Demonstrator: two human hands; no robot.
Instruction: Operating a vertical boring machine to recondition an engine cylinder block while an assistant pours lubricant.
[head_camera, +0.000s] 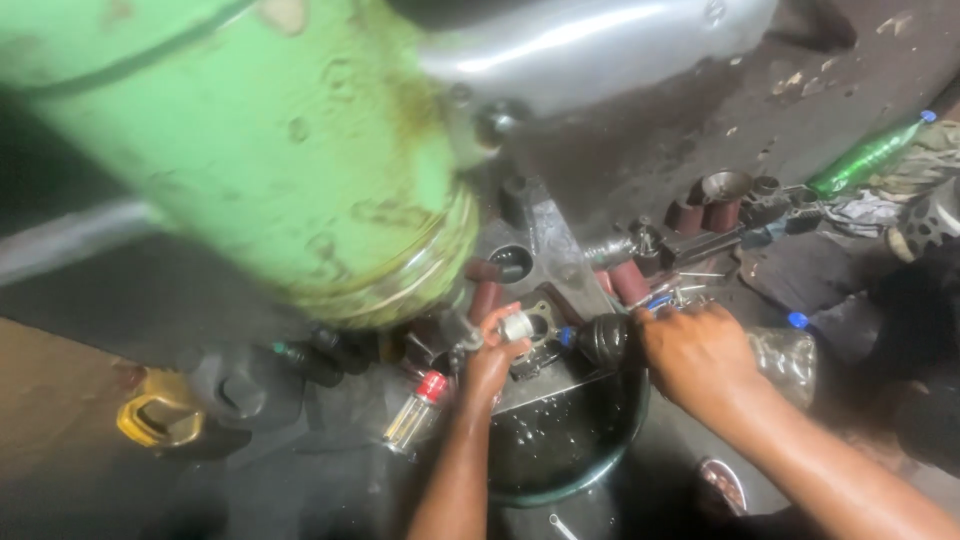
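Left hand (497, 352) grasping small silver cylinder (517, 326), long axis left-right, right hand (693, 355) clenched on dark rubber boot (605, 340), above black basin (570, 480).

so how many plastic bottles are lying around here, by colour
green bottle: 1
clear bottle with blue cap: 1
clear bottle with red cap: 1
total: 3

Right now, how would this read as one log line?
left hand: holds small metal part | right hand: on black rubber boot | below: dark basin
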